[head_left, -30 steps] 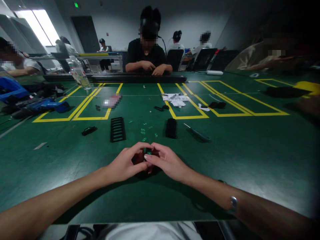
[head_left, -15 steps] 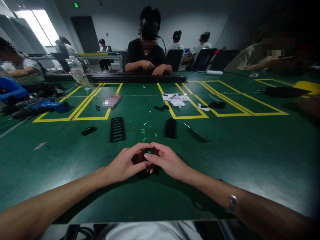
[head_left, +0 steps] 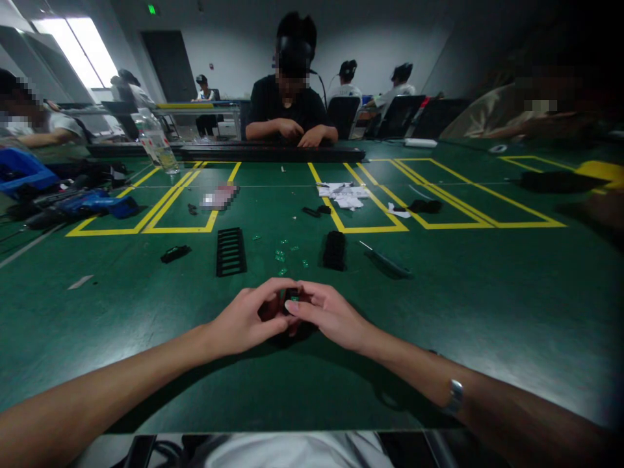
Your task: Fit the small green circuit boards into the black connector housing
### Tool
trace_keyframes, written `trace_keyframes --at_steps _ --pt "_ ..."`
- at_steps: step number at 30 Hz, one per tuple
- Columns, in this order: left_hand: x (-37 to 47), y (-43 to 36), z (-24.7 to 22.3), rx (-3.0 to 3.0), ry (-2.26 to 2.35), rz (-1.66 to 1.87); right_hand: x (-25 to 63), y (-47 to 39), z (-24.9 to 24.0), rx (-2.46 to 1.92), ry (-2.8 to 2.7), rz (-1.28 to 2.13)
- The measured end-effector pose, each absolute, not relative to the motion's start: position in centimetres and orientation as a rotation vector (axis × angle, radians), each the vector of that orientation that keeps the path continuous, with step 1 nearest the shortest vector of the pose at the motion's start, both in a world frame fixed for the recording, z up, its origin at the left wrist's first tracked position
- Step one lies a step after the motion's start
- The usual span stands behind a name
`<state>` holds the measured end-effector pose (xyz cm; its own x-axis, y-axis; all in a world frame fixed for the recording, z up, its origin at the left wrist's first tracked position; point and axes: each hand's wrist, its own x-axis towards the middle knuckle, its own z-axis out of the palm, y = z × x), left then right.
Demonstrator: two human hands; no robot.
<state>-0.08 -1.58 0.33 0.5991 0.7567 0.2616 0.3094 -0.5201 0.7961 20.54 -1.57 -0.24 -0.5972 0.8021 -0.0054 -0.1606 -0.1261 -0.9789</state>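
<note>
Your left hand [head_left: 251, 316] and right hand [head_left: 331, 316] are meeting at the fingertips, both closing on 1 small black-and-green piece [head_left: 293, 298]; its far side is hidden by your fingers. Landmark: slotted black frame [head_left: 231, 252]. The held piece is sitting nearer you than the frame, to its right. Small green pieces [head_left: 280, 254] are lying scattered just right of the frame; beyond them, a black block [head_left: 334, 251], then a screwdriver [head_left: 387, 261]. 1 dark part [head_left: 175, 253] is resting left of the frame. White paper [head_left: 344, 194] is lying farther off, right of the frame.
</note>
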Motion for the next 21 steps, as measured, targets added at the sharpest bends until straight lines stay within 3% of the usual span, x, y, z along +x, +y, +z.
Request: trace_keyframes --at_steps 21 --pt "0.27 -1.11 1.08 2.141 0.718 0.623 20.3 -1.91 -0.05 -0.819 -1.652 1.661"
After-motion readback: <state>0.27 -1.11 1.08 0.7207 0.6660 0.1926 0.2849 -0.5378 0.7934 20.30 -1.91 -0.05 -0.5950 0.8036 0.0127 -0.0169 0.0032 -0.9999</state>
